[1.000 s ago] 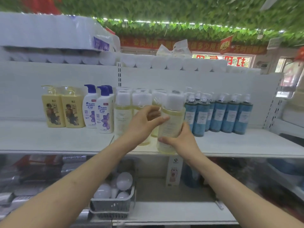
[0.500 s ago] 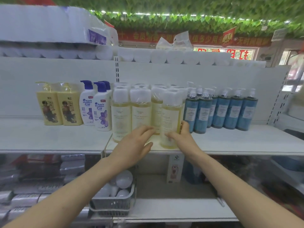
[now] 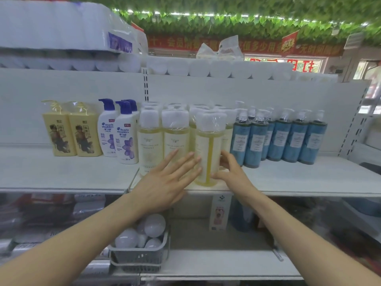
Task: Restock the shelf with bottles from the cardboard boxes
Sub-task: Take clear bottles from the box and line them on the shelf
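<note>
The front bottle [image 3: 208, 153] is round and made of clear plastic. It has yellow liquid inside and a white cap under shiny wrap. It stands upright near the front edge of the smooth white shelf [image 3: 61, 176]. The left hand [image 3: 165, 182] is flat, with straight, spread fingers touching the bottle's 9 o'clock side. The right hand [image 3: 233, 174] curls round its 3 o'clock side. Far out at 9 o'clock stand two boxy yellow bottles [image 3: 72, 133] and three white pump bottles [image 3: 125, 141]. At 3 o'clock are blue bottles [image 3: 296, 139], some of them hidden.

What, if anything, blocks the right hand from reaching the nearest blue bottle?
Probably nothing, so yes: the right hand cups the yellow bottle just beside the nearest blue bottle, with bare shelf in front. It must let go first.
</note>
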